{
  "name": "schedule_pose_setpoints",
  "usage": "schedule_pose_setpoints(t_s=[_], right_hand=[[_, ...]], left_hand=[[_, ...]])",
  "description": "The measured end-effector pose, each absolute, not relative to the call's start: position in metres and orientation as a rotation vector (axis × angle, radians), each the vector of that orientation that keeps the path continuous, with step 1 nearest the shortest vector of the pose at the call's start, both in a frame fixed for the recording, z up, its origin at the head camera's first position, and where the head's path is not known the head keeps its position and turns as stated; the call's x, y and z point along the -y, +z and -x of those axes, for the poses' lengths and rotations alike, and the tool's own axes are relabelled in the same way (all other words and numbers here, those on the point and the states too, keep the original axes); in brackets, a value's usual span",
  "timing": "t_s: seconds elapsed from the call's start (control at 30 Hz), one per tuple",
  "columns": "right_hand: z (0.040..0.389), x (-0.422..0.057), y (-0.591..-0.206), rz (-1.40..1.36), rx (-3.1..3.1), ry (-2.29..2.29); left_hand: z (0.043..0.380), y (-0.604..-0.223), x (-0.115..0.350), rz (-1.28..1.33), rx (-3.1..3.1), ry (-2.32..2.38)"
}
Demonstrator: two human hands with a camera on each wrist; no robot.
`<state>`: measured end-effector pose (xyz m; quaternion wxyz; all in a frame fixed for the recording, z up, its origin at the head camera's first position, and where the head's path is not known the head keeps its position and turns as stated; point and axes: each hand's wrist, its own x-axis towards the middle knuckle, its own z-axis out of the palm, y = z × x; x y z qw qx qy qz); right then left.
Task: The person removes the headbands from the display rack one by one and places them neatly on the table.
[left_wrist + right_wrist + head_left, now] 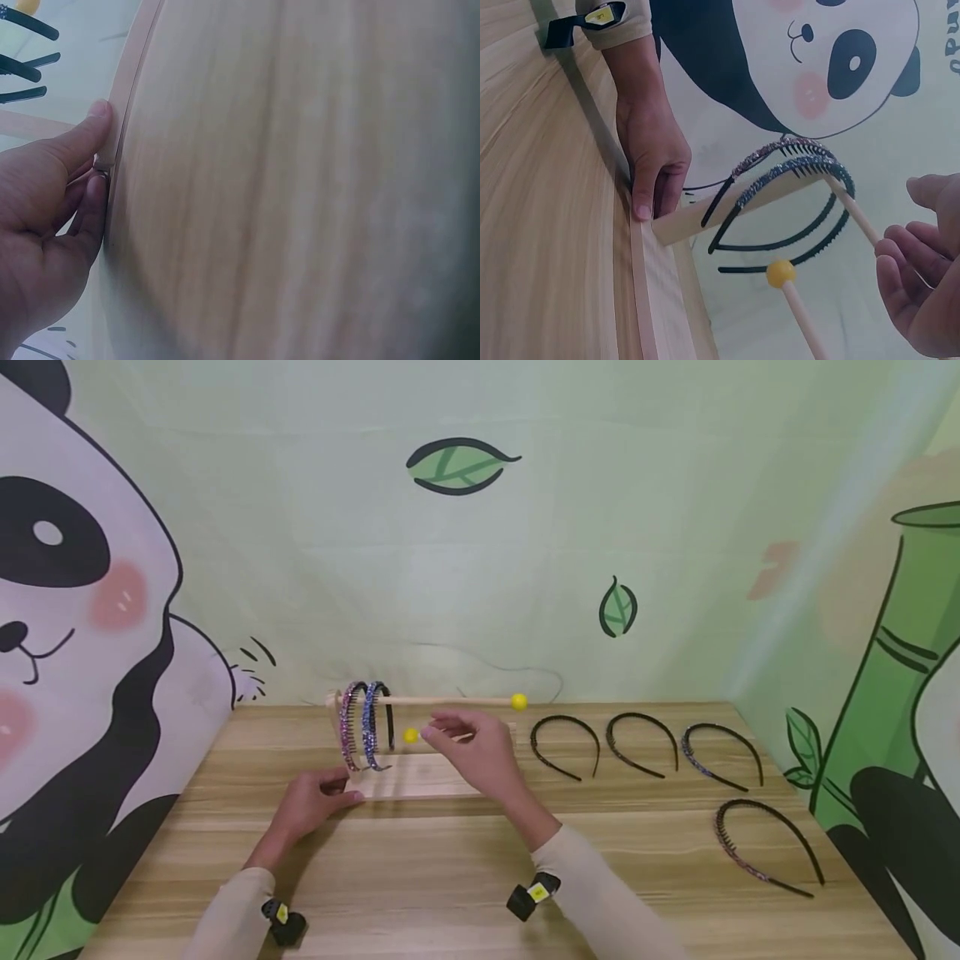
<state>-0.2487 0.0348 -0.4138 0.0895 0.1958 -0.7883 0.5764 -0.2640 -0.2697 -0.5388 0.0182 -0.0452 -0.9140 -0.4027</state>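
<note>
A wooden stand (pixel 427 781) has two rods, each tipped with a yellow ball. A pink glittery headband (pixel 346 727) and a blue glittery headband (pixel 368 731) hang side by side on the back rod (pixel 450 701), near its left end. My left hand (pixel 309 810) grips the left end of the stand's base, thumb on one side and fingers on the other, as the left wrist view shows. Loosely curled and holding nothing, my right hand (pixel 480 756) is above the base, fingertips right beside the front yellow ball (pixel 411 736).
Several more headbands lie to the right: a black headband (pixel 566 718), another black headband (pixel 641 717), one with bluish glitter (pixel 697 760) and, closer to the front, one with pinkish glitter (pixel 738 860). A printed cloth backdrop (pixel 337 568) rises behind the wooden table (pixel 450 893).
</note>
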Motion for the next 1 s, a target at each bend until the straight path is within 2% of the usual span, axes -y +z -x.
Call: schedule_pose_setpoints(t_s=[0.5, 1.0], right_hand=[[0.26, 0.021, -0.416, -0.579, 2.381, 1.883], [0.263, 0.04, -0.426, -0.466, 2.388, 2.028]], left_hand=[[0.267, -0.537, 0.27, 0.176, 2.816, -1.235], [0.263, -0.534, 0.268, 0.15, 2.831, -1.233]])
